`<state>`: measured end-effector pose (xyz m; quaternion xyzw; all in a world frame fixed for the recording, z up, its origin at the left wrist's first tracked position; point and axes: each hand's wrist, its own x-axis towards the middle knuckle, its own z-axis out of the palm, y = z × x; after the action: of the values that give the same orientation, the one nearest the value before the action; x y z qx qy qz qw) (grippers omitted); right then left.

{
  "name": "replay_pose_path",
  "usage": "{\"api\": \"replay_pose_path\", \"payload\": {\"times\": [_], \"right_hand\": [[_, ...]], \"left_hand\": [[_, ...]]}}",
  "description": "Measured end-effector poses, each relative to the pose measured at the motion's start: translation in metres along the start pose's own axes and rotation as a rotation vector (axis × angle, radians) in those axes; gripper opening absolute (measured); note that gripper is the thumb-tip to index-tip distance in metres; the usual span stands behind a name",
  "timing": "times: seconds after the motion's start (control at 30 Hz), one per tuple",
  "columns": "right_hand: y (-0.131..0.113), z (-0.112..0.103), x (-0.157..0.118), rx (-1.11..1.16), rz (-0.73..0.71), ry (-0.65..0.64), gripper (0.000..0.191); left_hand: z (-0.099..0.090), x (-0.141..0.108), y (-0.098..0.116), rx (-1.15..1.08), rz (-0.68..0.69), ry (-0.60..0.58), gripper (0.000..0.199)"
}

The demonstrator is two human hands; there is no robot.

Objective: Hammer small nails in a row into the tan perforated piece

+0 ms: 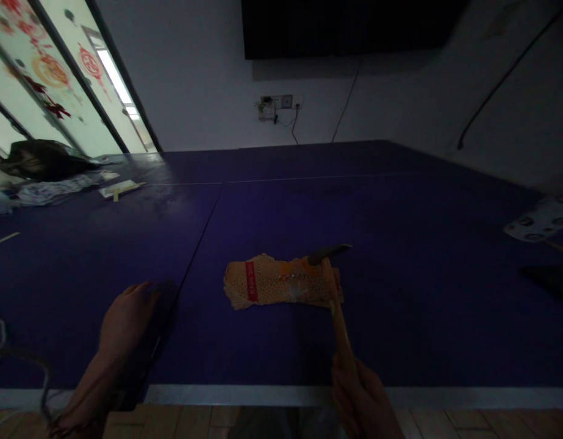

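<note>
Left hand (125, 320) flat, palm down, fingers loosely spread, holding nothing, resting on blue table (400, 201) near edge. Right of it, perforated orange board (276, 281) with red label lies mid-table. Right hand (361, 393) closed around wooden handle of hammer (335, 286); dark head, possibly metal, over board's right end.

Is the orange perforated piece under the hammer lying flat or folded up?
Flat. The orange perforated piece is spread on the blue table, its whole dotted face and red label showing. The right hand holds the hammer over its right end.
</note>
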<state>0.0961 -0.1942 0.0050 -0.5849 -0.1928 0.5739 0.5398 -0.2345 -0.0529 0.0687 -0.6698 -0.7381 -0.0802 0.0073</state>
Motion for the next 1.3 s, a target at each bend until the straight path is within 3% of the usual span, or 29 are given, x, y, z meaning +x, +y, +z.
{"api": "replay_pose_path", "payload": {"times": [0.17,0.47,0.7,1.03,1.3], "right_hand": [[0.003,-0.005,0.002,-0.042,0.027,0.003,0.045],[-0.001,-0.003,0.002,-0.075,-0.019,-0.041,0.040],[-0.003,0.004,0.000,-0.022,0.024,0.030,0.048],[-0.004,0.003,-0.001,-0.056,0.000,-0.034,0.042],[-0.001,-0.004,0.005,-0.077,0.013,-0.056,0.035]], "left_hand": [[0.007,-0.012,-0.016,0.072,-0.031,-0.024,0.039],[0.016,-0.001,-0.011,0.181,0.123,-0.005,0.041],[0.025,0.002,-0.015,0.333,0.225,-0.034,0.040],[0.025,-0.001,-0.011,0.347,0.278,-0.066,0.044],[0.024,-0.005,-0.009,0.343,0.302,0.004,0.041]]}}
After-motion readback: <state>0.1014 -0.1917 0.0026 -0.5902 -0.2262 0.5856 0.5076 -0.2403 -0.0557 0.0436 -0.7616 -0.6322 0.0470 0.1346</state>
